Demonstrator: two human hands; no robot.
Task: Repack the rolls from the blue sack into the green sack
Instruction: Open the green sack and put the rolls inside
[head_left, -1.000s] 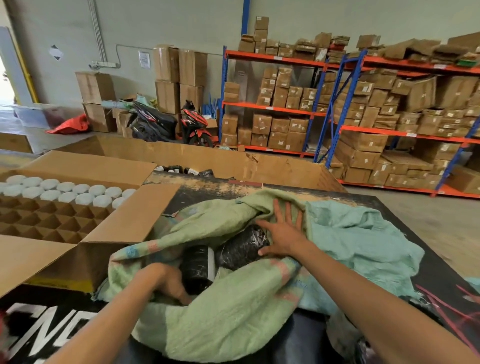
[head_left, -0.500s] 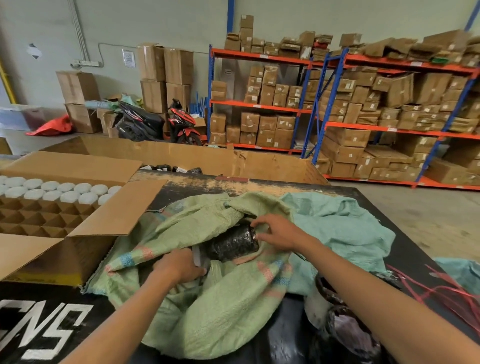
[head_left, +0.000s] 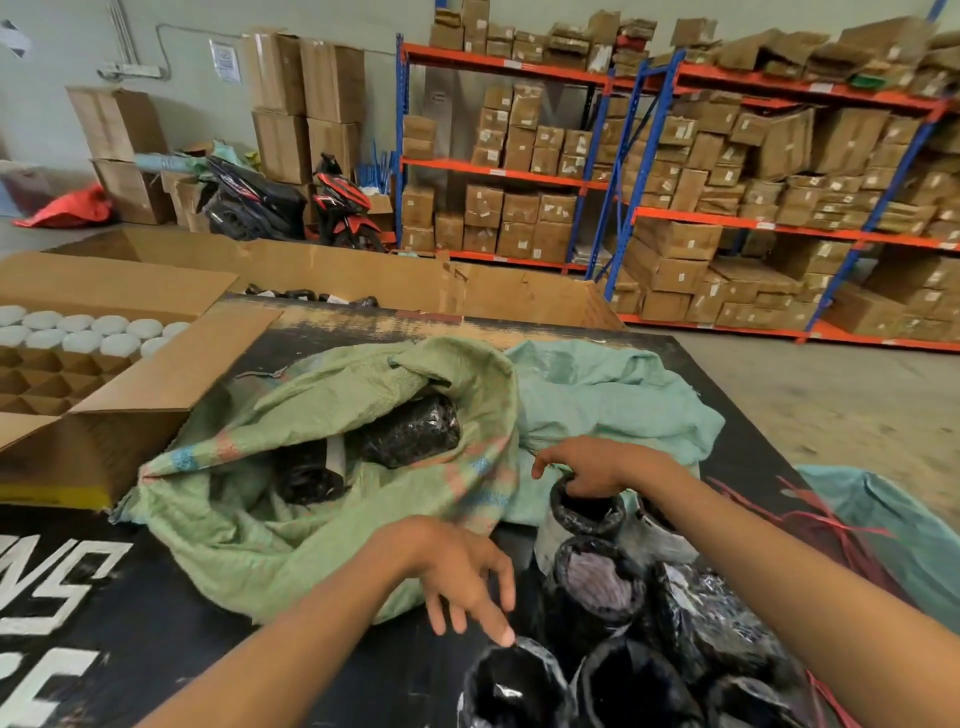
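The green sack (head_left: 291, 525) lies open on the black table, with two black-wrapped rolls (head_left: 410, 434) lying in its mouth. Behind and to its right lies the crumpled blue sack (head_left: 602, 395). Several more black rolls (head_left: 592, 582) stand upright at the lower right. My right hand (head_left: 597, 465) rests on the farthest standing roll (head_left: 587, 514), fingers curled over its top rim. My left hand (head_left: 457, 571) hovers open with spread fingers, one fingertip touching the top of the nearest roll (head_left: 514, 680).
An open cardboard box (head_left: 130, 395) with a divider grid and white caps stands at the left. A larger carton (head_left: 363, 275) runs along the table's far edge. Red cords (head_left: 810, 525) and another blue-green sack (head_left: 893, 535) lie at the right. Shelving and motorbikes stand behind.
Both hands left the green sack's mouth and moved right and toward me, to the standing rolls. The roll that they held stays in the green sack. The view swung right.
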